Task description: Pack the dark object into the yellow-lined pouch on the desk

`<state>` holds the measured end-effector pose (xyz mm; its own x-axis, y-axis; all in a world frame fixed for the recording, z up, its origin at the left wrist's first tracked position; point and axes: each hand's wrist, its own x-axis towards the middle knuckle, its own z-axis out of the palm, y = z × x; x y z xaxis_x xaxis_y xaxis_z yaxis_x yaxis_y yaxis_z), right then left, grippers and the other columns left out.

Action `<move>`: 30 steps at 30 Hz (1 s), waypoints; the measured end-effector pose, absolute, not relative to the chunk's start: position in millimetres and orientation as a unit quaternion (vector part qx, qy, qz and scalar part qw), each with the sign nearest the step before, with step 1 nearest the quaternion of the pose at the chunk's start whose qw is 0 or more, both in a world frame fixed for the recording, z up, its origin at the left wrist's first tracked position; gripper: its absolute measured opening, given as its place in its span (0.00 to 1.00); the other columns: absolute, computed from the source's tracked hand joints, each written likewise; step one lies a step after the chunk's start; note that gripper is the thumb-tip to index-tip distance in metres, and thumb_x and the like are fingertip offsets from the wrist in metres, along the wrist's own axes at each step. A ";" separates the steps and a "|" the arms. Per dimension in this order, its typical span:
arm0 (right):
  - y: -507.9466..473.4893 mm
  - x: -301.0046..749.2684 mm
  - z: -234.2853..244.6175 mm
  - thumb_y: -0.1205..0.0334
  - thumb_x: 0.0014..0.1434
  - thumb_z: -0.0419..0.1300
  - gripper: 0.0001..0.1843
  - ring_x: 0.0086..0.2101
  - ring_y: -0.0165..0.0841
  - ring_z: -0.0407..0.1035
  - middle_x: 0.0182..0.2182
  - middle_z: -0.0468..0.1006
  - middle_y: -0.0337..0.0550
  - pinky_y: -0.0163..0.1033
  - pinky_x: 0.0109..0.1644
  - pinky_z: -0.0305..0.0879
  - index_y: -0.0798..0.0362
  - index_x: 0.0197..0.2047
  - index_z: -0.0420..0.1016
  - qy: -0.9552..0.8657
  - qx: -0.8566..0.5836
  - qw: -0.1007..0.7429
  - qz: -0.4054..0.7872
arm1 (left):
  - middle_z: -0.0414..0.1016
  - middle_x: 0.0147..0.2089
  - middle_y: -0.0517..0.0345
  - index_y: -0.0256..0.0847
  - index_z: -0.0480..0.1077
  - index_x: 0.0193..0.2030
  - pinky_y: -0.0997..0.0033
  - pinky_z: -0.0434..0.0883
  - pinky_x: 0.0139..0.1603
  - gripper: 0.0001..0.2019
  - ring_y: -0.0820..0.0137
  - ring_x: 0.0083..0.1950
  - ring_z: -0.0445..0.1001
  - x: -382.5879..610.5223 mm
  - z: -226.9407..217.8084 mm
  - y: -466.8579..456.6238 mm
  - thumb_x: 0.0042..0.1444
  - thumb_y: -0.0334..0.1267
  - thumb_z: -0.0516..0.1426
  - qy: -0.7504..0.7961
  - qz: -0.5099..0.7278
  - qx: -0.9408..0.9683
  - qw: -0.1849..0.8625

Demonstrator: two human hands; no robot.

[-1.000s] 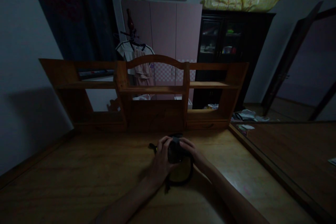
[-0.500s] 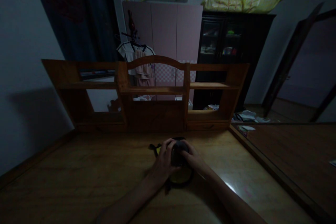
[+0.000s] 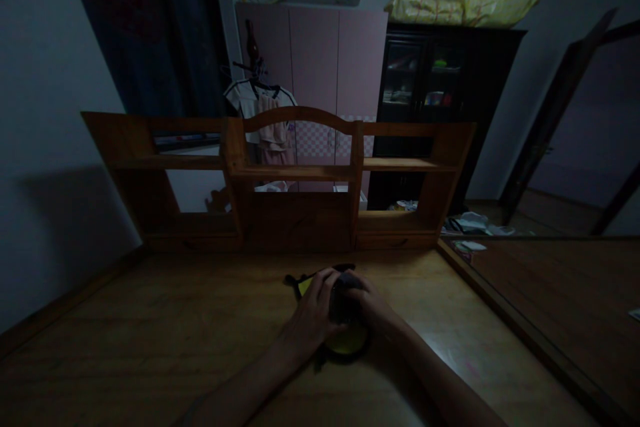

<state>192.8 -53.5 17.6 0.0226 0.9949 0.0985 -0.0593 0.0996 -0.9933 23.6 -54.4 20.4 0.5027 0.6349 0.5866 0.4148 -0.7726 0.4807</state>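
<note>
Both my hands meet over a small dark rounded object (image 3: 342,299) on a wooden desk (image 3: 150,340). My left hand (image 3: 313,312) wraps its left side with curled fingers. My right hand (image 3: 373,307) grips the right side. Under the dark object lies a flat yellow piece with a dark rim (image 3: 346,343), and a dark strap end (image 3: 293,279) sticks out to the upper left. The room is dim, so I cannot make out what the dark object is.
A low wooden shelf unit (image 3: 295,180) stands along the desk's back edge. A white wall (image 3: 45,147) closes the left. Behind are a pink wardrobe (image 3: 313,60), hanging clothes (image 3: 260,113), a dark cabinet (image 3: 430,87) with bedding on top, and papers on the floor (image 3: 470,221).
My hands and the dark object have sunk slightly lower onto the yellow piece, covering more of it. The view has shifted a little; nothing was let go.
</note>
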 end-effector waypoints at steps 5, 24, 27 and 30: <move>-60.8 191.0 25.5 0.66 0.39 0.62 0.21 0.44 0.43 0.68 0.39 0.77 0.41 0.46 0.51 0.61 0.51 0.42 0.75 -0.432 -0.480 0.547 0.533 | 0.56 0.61 0.49 0.47 0.50 0.63 0.50 0.62 0.62 0.43 0.57 0.62 0.58 25.1 19.6 -55.3 0.41 0.35 0.67 0.318 0.405 0.847 0.130; -61.3 188.5 27.1 0.67 0.38 0.65 0.22 0.44 0.43 0.69 0.38 0.77 0.40 0.47 0.51 0.63 0.51 0.41 0.75 -0.450 -0.466 0.551 0.526 | 0.56 0.61 0.49 0.47 0.51 0.62 0.50 0.63 0.60 0.44 0.56 0.62 0.59 23.4 20.0 -54.0 0.40 0.34 0.68 0.319 0.400 0.851 0.120; -61.5 188.1 27.5 0.67 0.38 0.65 0.22 0.45 0.43 0.68 0.38 0.77 0.40 0.47 0.52 0.63 0.51 0.41 0.75 -0.452 -0.472 0.554 0.516 | 0.57 0.61 0.48 0.46 0.51 0.62 0.50 0.63 0.61 0.44 0.56 0.61 0.60 23.7 19.6 -53.0 0.39 0.34 0.68 0.319 0.403 0.849 0.122; -61.4 187.4 26.4 0.66 0.39 0.65 0.21 0.45 0.43 0.68 0.38 0.77 0.40 0.47 0.52 0.63 0.51 0.41 0.75 -0.448 -0.470 0.560 0.515 | 0.56 0.61 0.48 0.47 0.50 0.63 0.50 0.63 0.61 0.45 0.56 0.62 0.59 23.7 20.4 -53.7 0.39 0.34 0.68 0.324 0.399 0.849 0.121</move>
